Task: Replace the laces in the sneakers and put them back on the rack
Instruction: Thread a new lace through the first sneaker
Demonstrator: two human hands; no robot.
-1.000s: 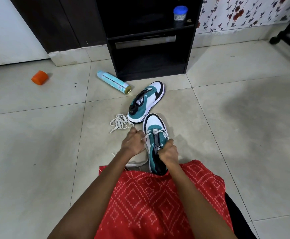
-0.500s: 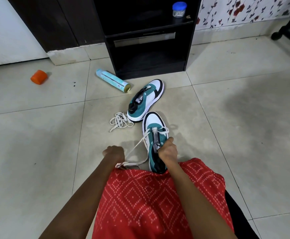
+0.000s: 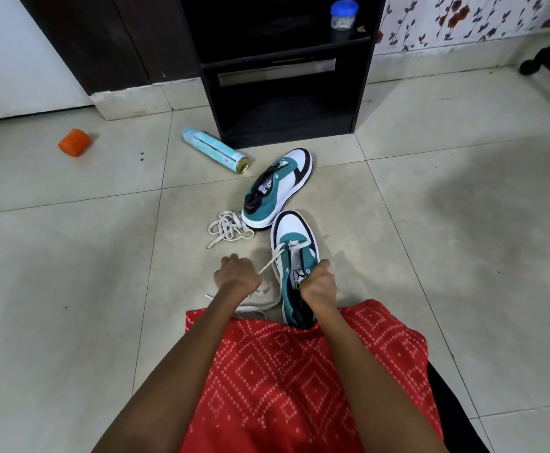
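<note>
The near sneaker (image 3: 294,253) stands upright on the floor (image 3: 463,240), toe pointing away from the person, heel against the red cloth (image 3: 299,371) over the lap. The right hand (image 3: 317,284) is curled over its upper at the tongue and grips it from above. The left hand (image 3: 237,276) is closed in a fist just left of the shoe and grips the white lace (image 3: 271,260), which runs taut from the fist up to the front eyelets. The slack of this lace lies in loops on the floor beneath the left wrist. The far sneaker (image 3: 278,188) lies tilted on its side with no lace fitted, its heel just beyond the toe of the near one (whether they touch cannot be told). A spare lace (image 3: 229,227) lies bunched on the floor, touching the heel of the far sneaker. The black rack (image 3: 361,93) stands against the wall beyond both shoes; its lower shelf holds no shoes. A jar (image 3: 344,14) with a blue lid sits on an upper shelf. A can (image 3: 216,150) lies on its side by the rack's left foot. An orange object (image 3: 74,142) lies well apart to the left.
</note>
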